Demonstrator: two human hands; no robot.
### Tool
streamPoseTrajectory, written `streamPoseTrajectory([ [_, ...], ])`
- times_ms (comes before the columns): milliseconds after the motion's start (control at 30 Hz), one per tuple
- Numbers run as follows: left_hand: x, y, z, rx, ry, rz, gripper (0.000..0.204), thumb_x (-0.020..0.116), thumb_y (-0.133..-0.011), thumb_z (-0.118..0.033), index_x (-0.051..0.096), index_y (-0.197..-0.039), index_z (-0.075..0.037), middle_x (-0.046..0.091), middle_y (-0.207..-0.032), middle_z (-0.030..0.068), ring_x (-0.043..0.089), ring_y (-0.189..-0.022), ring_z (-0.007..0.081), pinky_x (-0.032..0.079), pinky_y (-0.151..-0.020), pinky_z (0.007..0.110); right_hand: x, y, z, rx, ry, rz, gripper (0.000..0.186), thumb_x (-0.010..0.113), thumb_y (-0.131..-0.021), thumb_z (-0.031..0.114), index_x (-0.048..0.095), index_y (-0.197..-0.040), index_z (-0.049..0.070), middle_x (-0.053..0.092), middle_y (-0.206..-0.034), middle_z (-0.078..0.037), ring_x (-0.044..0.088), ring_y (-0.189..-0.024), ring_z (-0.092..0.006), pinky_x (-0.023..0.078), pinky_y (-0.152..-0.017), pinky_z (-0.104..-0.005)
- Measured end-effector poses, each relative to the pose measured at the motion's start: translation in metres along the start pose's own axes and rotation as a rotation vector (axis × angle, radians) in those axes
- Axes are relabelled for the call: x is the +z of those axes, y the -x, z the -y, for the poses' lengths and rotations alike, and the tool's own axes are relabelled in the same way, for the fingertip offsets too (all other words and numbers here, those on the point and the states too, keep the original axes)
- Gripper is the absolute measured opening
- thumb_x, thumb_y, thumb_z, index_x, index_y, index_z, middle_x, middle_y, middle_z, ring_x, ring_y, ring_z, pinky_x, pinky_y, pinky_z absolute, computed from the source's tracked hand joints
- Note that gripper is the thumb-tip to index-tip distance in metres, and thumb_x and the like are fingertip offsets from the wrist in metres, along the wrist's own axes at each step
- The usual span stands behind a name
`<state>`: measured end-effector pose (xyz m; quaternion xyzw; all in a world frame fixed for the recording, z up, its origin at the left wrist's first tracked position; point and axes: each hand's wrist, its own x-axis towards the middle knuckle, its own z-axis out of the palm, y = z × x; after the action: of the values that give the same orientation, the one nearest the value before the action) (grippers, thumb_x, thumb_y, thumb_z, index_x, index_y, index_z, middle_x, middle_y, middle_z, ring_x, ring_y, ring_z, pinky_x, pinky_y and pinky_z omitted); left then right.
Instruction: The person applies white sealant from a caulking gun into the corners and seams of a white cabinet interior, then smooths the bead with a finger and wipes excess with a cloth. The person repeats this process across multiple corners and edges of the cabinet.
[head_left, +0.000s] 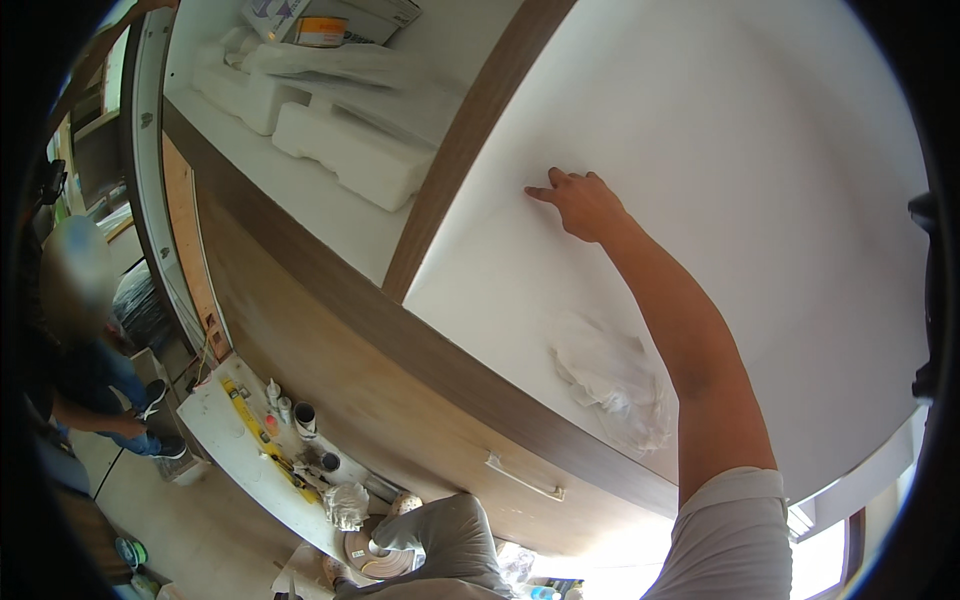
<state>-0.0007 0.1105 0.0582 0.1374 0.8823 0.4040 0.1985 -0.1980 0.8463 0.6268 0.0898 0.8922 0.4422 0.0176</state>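
One right hand (583,203) up high, palm down, fingers loosely spread, pressed flat on big white smooth panel (720,130), holding nothing. Crumpled white plastic sheet (610,380) lying lower on same panel, just beside forearm, well apart from hand. Left hand not seen.

You're in a home under fit-out — new white cabinet (700,150) with wood edging, foam packing blocks (350,150) on its shelf, cluttered workboard (250,450) with tools, tape roll (375,560) on the floor
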Motion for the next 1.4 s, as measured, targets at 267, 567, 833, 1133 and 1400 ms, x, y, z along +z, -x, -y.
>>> streamPoseTrajectory([
  [267, 0.003, 0.023, -0.006, -0.059, 0.112, 0.025, 0.022, 0.07, -0.091, -0.021, 0.064, -0.096, 0.0, 0.065, -0.088, 0.0185, 0.062, -0.082, 0.0373, 0.052, -0.073, 0.047, 0.008, -0.013, 0.004, 0.002, 0.035, -0.05, 0.067, 0.051, -0.093, -0.003, 0.059, -0.148, 0.035, 0.06, -0.125, -0.005, 0.066, -0.093, -0.0195, 0.049, -0.082, -0.035],
  [567, -0.005, 0.016, 0.0, -0.092, 0.23, 0.005, 0.03, 0.075, -0.084, -0.017, 0.064, -0.105, 0.003, 0.067, -0.092, 0.0195, 0.062, -0.084, 0.0354, 0.053, -0.076, 0.046, 0.016, 0.046, -0.008, 0.057, 0.085, 0.059, 0.058, 0.049, -0.102, 0.004, 0.058, -0.149, 0.037, 0.059, -0.13, -0.003, 0.067, -0.095, -0.021, 0.05, -0.089, -0.0368],
  [833, -0.017, -0.053, -0.058, -0.083, 0.169, 0.021, 0.054, 0.08, -0.08, -0.021, 0.062, -0.127, 0.0, 0.071, -0.112, 0.0233, 0.068, -0.098, 0.0385, 0.053, -0.086, 0.055, 0.022, 0.12, -0.019, 0.187, 0.057, 0.261, 0.059, 0.055, -0.099, 0.004, 0.059, -0.147, 0.038, 0.059, -0.131, -0.003, 0.065, -0.104, -0.0209, 0.051, -0.093, -0.0409],
  [1133, -0.056, -0.113, -0.209, 0.276, 0.495, 0.072, 0.043, 0.08, -0.066, 0.003, 0.058, -0.101, -0.006, 0.062, -0.085, 0.0037, 0.064, -0.08, 0.0153, 0.054, -0.074, 0.034, -0.052, 0.256, -0.01, 0.387, -2.066, -0.113, 0.044, 0.056, -0.09, 0.001, 0.069, -0.13, 0.015, 0.062, -0.101, 0.005, 0.055, -0.093, -0.0088, 0.051, -0.095, -0.0326],
  [1400, -0.095, -0.116, -0.37, 0.591, 0.787, 0.259, 0.044, 0.083, -0.072, 0.009, 0.058, -0.105, -0.006, 0.066, -0.091, 0.0057, 0.067, -0.087, 0.0149, 0.056, -0.078, 0.033, -0.106, 0.341, 0.102, 0.436, -1.161, -0.271, 0.021, 0.069, -0.1, 0.024, 0.073, -0.107, 0.005, 0.066, -0.116, -0.01, 0.066, -0.104, -0.0288, 0.054, -0.09, -0.04],
])
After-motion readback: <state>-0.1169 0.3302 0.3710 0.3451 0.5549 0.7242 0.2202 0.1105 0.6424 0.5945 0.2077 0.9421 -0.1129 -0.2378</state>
